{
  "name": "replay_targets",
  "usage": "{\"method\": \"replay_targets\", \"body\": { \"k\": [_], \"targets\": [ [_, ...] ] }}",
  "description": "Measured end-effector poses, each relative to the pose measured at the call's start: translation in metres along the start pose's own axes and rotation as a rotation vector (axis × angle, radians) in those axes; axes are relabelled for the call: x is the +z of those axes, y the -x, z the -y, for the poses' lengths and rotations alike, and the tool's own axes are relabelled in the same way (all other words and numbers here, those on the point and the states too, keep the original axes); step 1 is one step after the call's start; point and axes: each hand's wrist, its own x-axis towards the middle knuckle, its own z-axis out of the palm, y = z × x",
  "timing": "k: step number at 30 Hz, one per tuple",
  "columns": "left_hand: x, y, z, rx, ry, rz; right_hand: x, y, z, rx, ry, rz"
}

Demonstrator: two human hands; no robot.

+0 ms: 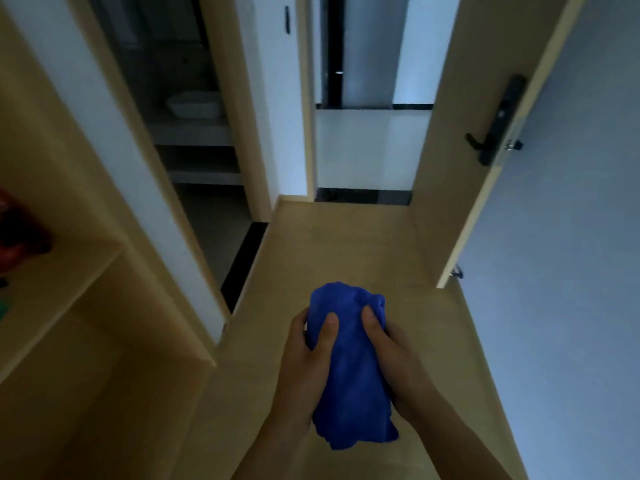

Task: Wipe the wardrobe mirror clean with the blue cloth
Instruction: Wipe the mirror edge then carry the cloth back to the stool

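A bunched blue cloth (349, 368) sits between both hands at the bottom centre, above the wooden floor. My left hand (304, 372) grips its left side, thumb pressed on top of the fabric. My right hand (394, 365) grips the right side, thumb also on top. The wardrobe mirror is not clearly in view; a dark glassy panel (162, 46) at upper left reflects or shows shelves and a white basin, and I cannot tell if it is the mirror.
A wooden shelf unit (62, 271) stands at the left with red items. An open wooden door (460, 133) with a black lock handle (495, 123) stands at right beside a grey wall. A doorway (367, 147) lies ahead across the floor.
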Motion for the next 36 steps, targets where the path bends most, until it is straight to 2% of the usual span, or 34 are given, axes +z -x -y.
{"method": "replay_targets", "body": {
  "k": [7, 15, 23, 30, 36],
  "targets": [
    [0.098, 0.011, 0.008, -0.031, -0.071, 0.286, -0.095, 0.046, 0.003, 0.011, -0.061, -0.354],
    [0.174, 0.035, 0.021, -0.028, -0.199, 0.635, -0.146, 0.112, -0.005, 0.005, -0.144, -0.752],
    [0.217, 0.062, 0.036, -0.039, -0.306, 1.037, -0.146, 0.175, -0.024, 0.064, -0.246, -1.131],
    [0.217, 0.109, 0.062, -0.087, -0.372, 1.391, -0.111, 0.232, -0.063, 0.105, -0.402, -1.434],
    [0.207, 0.157, 0.082, -0.108, -0.432, 1.579, -0.078, 0.276, -0.088, 0.042, -0.559, -1.670]
  ]
}}
